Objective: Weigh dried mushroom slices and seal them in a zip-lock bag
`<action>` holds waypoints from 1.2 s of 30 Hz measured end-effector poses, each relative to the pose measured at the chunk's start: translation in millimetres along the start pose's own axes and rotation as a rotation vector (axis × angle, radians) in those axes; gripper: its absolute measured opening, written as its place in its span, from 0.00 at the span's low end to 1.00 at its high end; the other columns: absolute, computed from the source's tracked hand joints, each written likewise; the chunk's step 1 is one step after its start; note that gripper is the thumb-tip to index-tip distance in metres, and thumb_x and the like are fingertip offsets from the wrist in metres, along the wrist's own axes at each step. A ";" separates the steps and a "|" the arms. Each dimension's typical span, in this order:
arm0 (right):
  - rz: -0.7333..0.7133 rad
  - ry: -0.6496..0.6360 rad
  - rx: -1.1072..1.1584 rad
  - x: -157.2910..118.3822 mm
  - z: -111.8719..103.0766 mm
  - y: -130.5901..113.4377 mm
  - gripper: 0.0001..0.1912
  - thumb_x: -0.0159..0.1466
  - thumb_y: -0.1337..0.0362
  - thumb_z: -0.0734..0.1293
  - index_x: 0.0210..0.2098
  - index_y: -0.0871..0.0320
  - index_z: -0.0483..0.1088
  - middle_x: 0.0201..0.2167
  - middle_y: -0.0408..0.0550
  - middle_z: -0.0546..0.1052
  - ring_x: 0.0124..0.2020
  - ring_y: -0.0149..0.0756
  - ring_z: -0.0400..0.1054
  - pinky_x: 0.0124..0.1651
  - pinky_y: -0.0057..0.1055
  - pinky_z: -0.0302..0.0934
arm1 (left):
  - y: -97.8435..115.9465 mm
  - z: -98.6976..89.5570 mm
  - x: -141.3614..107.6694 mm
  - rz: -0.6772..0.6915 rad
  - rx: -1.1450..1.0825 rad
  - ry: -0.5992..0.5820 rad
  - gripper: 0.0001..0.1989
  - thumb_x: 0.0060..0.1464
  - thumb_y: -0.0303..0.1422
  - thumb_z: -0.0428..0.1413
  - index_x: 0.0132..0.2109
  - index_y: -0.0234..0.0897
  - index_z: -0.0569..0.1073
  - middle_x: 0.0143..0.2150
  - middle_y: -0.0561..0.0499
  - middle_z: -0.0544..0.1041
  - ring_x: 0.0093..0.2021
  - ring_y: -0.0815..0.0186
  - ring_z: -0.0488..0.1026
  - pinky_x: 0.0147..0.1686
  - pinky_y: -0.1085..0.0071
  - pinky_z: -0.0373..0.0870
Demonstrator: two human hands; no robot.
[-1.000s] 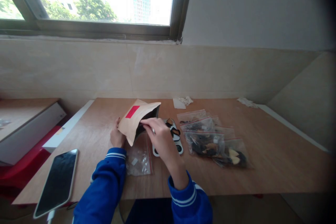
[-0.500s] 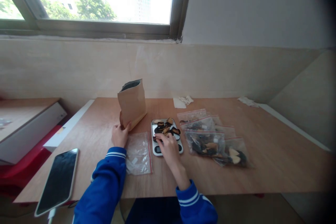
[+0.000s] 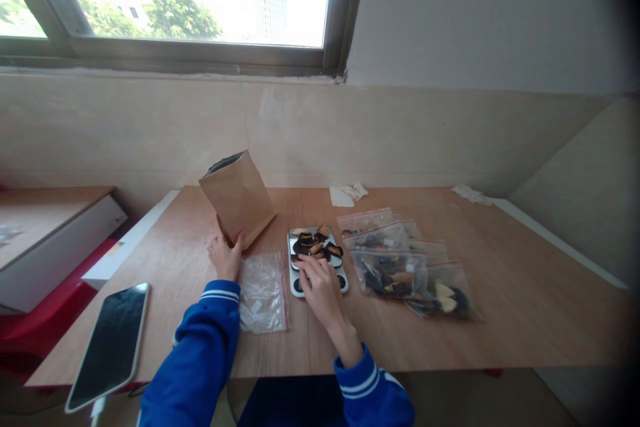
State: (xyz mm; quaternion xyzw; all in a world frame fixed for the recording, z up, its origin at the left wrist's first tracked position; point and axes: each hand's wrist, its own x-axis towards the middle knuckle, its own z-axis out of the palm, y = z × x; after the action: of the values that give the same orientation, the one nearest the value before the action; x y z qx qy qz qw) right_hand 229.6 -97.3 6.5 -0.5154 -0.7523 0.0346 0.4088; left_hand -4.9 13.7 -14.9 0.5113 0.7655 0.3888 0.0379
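My left hand (image 3: pixel 226 256) grips the lower corner of a brown kraft paper bag (image 3: pixel 241 197), which tilts to the left with its top open. A white kitchen scale (image 3: pixel 325 285) stands in front of me, carrying several dark-edged dried slices (image 3: pixel 315 245). Over the scale's near left part is my right hand (image 3: pixel 320 285), its fingertips at the nearest slices and thumb apart from the fingers. Between the scale and my left hand lies a clear zip bag (image 3: pixel 265 297) with a red seal strip, flat on the table.
Several filled zip bags (image 3: pixel 395 273) are piled right of the scale. A phone (image 3: pixel 113 340) with a cable plugged in lies at the table's left front edge. Crumpled tissue (image 3: pixel 356 192) rests at the back, near the wall.
The paper bag has tipped further left, its top moving left with my left hand still on its bottom corner. My right thumb has parted from the fingers at the slices.
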 end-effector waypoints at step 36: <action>0.323 0.249 0.353 -61.7 -26.9 26.0 0.13 0.64 0.71 0.56 0.30 0.55 0.70 0.33 0.48 0.71 0.39 0.37 0.68 0.45 0.35 0.62 | 39.4 -46.5 -112.6 0.485 0.158 -0.637 0.15 0.55 0.46 0.49 0.33 0.39 0.67 0.36 0.46 0.71 0.38 0.57 0.71 0.38 0.63 0.63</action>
State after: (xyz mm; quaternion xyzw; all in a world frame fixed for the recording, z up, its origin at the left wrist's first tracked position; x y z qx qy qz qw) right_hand 274.9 -144.7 -23.7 -0.5498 -0.5868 0.1663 0.5707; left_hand 57.0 -96.8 4.2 0.7733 0.6001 0.1484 0.1407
